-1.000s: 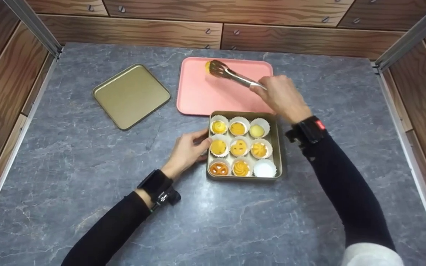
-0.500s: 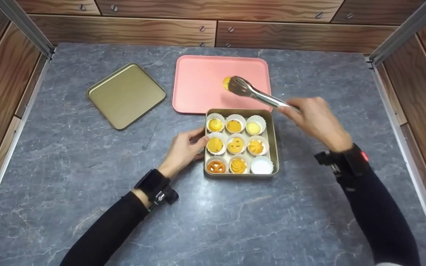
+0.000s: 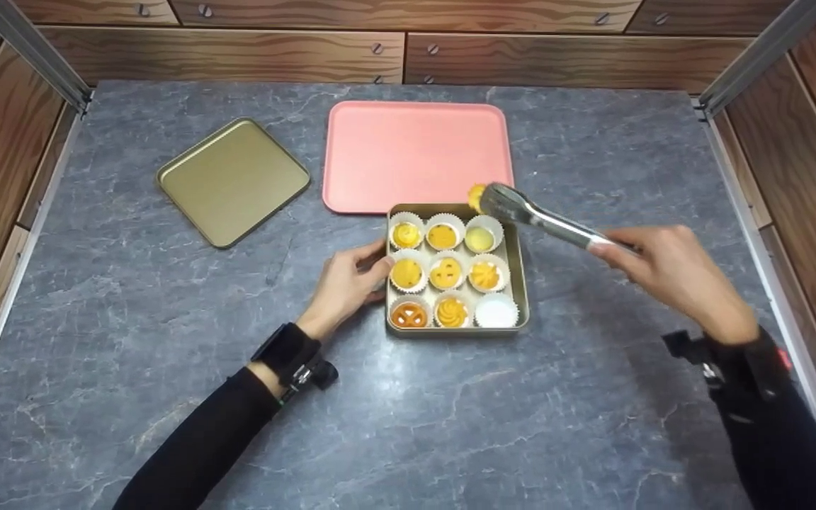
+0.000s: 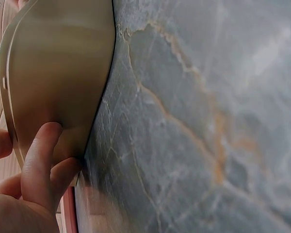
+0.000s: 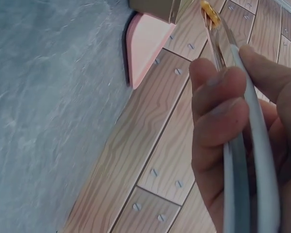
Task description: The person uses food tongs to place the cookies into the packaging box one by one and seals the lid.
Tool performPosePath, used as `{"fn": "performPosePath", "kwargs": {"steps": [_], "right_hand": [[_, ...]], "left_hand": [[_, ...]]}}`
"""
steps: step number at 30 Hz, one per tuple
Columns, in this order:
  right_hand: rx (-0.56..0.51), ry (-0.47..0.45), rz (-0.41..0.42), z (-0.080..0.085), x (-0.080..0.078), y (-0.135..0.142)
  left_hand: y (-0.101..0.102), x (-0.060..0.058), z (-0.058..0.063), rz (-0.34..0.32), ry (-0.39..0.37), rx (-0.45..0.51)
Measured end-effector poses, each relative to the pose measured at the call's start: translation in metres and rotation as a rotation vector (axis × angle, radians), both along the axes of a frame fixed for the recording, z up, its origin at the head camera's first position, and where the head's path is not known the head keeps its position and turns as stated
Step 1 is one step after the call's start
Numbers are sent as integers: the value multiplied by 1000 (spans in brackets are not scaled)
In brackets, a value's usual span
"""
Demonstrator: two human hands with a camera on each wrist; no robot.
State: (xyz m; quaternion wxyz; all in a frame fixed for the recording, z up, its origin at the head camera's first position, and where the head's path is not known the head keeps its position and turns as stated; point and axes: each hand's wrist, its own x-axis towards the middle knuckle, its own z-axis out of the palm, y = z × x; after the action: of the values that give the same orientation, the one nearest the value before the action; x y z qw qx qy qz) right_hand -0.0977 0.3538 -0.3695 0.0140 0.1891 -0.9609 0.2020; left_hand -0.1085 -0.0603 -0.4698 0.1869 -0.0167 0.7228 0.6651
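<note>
My right hand grips metal tongs whose tips pinch a small yellow cookie. In the head view the cookie hangs over the back right corner of a gold square tin. Several white paper cups stand in rows inside, most with a yellow or brown cookie; the front right paper cup shows only white. My left hand rests against the tin's left side. In the left wrist view its fingertips touch the outer wall, below the rim.
A pink tray lies behind the tin, close to its back edge. The gold lid lies turned on the grey marbled table at the left. Wood-patterned panels enclose the back and sides.
My right hand has drawn back to the right and nearer, carrying the tongs and cookie from above the pink tray to the tin's back right corner. My left hand stays at the tin.
</note>
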Motion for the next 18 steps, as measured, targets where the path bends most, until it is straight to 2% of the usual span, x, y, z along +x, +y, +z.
{"fn": "performPosePath", "kwargs": {"steps": [9,18], "right_hand": [[82,-11,58,12,30,23],[186,-51,173,30,40,22]], "left_hand": [[0,2,1,-12,-2,-12],[0,1,0,-12,4,-13]]}}
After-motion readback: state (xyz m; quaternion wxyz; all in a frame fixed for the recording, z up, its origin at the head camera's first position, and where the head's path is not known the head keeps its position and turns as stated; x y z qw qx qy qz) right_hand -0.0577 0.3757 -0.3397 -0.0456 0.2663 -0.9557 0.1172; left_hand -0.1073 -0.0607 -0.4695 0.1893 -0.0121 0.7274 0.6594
